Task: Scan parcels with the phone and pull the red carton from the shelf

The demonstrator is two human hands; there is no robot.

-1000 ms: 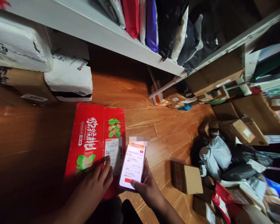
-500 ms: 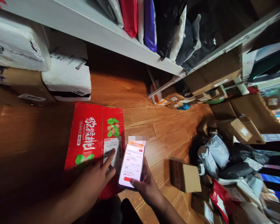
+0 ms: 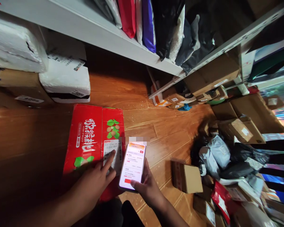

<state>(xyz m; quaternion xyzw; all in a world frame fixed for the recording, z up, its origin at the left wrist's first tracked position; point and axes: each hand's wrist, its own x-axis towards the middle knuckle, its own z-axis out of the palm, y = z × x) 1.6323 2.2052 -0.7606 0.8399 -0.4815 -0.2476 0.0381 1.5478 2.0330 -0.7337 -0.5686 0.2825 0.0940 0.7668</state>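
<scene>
The right hand [image 3: 148, 189] is wrapped around a lit phone [image 3: 132, 166], thumb across its lower edge; the phone looks slick, thin and light. Just left of that grip, the left hand [image 3: 94, 183] lies open on a red fruit carton [image 3: 90, 138] on the wooden floor [image 3: 142, 104], 1 fingertip pressing its shipping label [image 3: 111, 154], gripping nothing. The carton looks stiff and probably heavy, best lifted by both ends.

Left forefinger out, right grip [image 3: 148, 189] closed
</scene>
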